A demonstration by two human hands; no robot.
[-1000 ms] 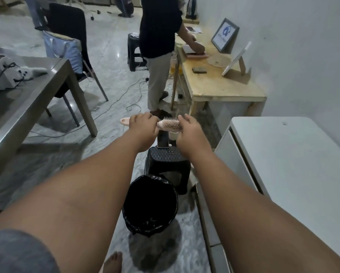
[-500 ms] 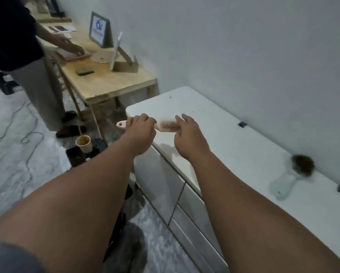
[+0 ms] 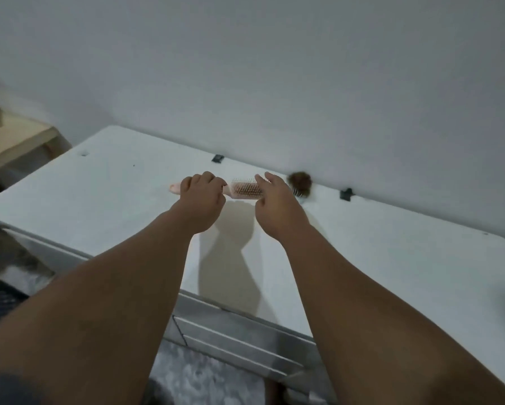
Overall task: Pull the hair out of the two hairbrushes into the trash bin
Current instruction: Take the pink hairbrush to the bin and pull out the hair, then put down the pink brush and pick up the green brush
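Note:
My left hand (image 3: 202,197) grips the handle of a pink hairbrush (image 3: 245,190), held level above the white cabinet top (image 3: 114,200). The bristles face me and look free of hair. My right hand (image 3: 274,204) rests its fingers against the brush head's far end. Just behind that hand, near the wall, lies a second hairbrush (image 3: 300,184) whose head is packed with a clump of brown hair; its handle is hidden by my hand. The trash bin is out of view.
A plain wall runs behind the cabinet, with two small dark clips (image 3: 217,158) (image 3: 345,194) at its back edge. Drawer fronts (image 3: 239,340) face me below the top. A wooden table corner (image 3: 14,138) sits at the left. Grey floor lies below.
My view has swung right, away from the black trash bin and stool, onto the white cabinet. Both hands carried the pink brush along, now over the cabinet top near the hair-filled brush.

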